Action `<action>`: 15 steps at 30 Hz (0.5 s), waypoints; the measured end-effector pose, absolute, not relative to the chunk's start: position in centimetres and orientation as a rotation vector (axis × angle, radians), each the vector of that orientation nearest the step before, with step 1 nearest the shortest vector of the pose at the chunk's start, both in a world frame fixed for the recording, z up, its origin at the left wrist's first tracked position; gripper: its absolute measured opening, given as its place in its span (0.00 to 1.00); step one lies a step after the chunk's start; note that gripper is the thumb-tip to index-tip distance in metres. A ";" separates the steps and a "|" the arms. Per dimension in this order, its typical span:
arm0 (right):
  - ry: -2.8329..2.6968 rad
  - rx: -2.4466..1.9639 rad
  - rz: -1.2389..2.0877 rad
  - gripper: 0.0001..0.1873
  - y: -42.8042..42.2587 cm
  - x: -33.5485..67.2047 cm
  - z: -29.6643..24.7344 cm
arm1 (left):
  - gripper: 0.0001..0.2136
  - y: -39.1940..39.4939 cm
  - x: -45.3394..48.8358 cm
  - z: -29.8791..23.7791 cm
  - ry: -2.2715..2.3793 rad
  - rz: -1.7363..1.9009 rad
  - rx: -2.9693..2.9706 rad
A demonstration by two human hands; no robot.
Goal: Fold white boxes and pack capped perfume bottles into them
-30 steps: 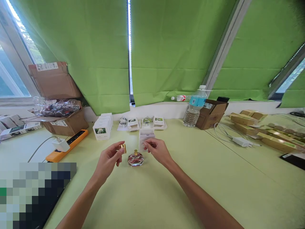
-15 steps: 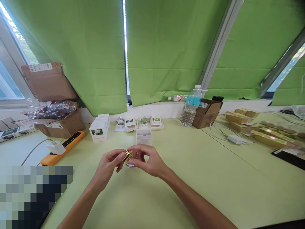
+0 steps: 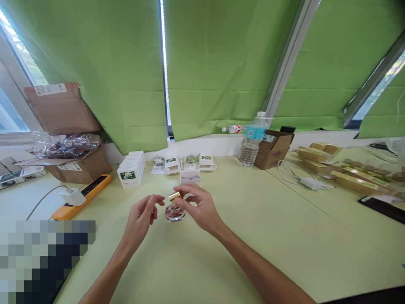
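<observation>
Over perfume bottle (image 3: 175,213), cap (image 3: 174,196) apparently hand-held

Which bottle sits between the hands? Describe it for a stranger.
On the pale green table, find the small white box at the middle. Just in front, by the left hand, sits a round glass bottle with reddish contents. Unlike the clear globes behind, it sits under the gold cap in the right hand.

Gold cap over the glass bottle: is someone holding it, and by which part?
Yes. The right hand pinches the gold cap by its right end, between the fingertips, just above the glass bottle. The left hand holds nothing.
</observation>
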State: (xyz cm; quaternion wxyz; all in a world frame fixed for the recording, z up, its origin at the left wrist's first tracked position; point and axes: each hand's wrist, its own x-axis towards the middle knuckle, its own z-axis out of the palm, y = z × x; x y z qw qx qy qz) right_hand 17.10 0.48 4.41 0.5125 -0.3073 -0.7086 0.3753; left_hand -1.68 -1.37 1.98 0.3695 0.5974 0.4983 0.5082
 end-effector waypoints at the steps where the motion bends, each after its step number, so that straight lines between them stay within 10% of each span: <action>1: -1.670 -0.761 0.898 0.14 0.7 17.2 4.3 | 0.21 -1.3 -1.7 1.9 1.377 1.312 1.600; 15: -1.718 -0.929 0.617 0.11 2.0 17.4 2.8 | 0.10 -0.9 -0.8 -0.2 1.588 0.940 2.269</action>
